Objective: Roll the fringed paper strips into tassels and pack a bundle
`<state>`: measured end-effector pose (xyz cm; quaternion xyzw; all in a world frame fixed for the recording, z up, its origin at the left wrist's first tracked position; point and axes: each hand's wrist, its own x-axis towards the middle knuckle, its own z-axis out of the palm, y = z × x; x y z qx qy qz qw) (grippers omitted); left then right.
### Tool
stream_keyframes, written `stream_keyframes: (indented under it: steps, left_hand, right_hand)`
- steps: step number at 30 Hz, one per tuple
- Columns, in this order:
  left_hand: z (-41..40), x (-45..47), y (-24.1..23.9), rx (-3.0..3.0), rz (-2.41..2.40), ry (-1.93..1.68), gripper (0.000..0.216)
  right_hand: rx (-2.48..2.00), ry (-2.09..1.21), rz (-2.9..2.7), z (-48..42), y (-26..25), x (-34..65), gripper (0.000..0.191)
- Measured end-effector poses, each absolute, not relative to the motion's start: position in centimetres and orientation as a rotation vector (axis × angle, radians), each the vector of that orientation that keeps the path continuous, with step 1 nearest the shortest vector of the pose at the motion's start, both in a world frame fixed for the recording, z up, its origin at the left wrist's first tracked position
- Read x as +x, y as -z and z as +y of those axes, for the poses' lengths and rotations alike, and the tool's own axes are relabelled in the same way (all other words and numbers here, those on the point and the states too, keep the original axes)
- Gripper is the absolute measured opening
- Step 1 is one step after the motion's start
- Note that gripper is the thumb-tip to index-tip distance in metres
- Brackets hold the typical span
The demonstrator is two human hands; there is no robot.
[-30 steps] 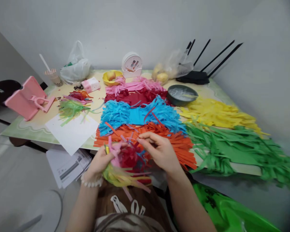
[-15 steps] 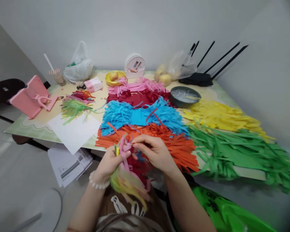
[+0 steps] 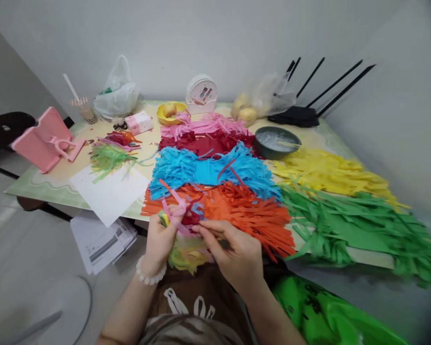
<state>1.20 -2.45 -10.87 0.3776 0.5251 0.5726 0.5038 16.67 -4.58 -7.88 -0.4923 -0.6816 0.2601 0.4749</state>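
Note:
A bundle of coloured paper strips (image 3: 188, 256), yellow, green, pink and dark red, hangs from my left hand (image 3: 161, 239), whose fingers are wrapped round its top. Pink strips stick up over those fingers. My right hand (image 3: 233, 247) pinches at the pink and red strips close beside the left one; its thumb and forefinger meet at a strip end. Just behind both hands lies fringed orange paper (image 3: 233, 208) at the table's near edge, with fringed blue paper (image 3: 206, 172) beyond it. The left fingertips are partly hidden by the strips.
Fringed dark red (image 3: 208, 145), pink (image 3: 215, 125), yellow (image 3: 330, 172) and green paper (image 3: 366, 230) cover much of the table. A dark bowl (image 3: 264, 153), white sheet (image 3: 109, 191), pink stand (image 3: 45, 139), lidded drink (image 3: 85, 110) and black router (image 3: 294, 117) stand around. A green bag (image 3: 326, 311) sits below right.
My right hand has moved down, with its fingers now lower on the strips. The bundle's hanging ends have swung up and away from my lap.

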Motion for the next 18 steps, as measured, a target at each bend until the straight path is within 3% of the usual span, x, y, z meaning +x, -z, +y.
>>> stream_keyframes:
  steps: [6, 18]
  left_hand:
    - [-2.91, 1.18, 11.27, 0.921, 1.285, -1.438, 0.023]
    - [-3.41, 1.36, 10.42, 1.435, 1.460, -1.445, 0.011]
  right_hand:
    - [-1.195, -0.451, -1.684, -4.27, 7.64, 16.17, 0.013]
    - [-1.216, -0.532, -1.645, -3.99, 8.14, 15.91, 0.012]
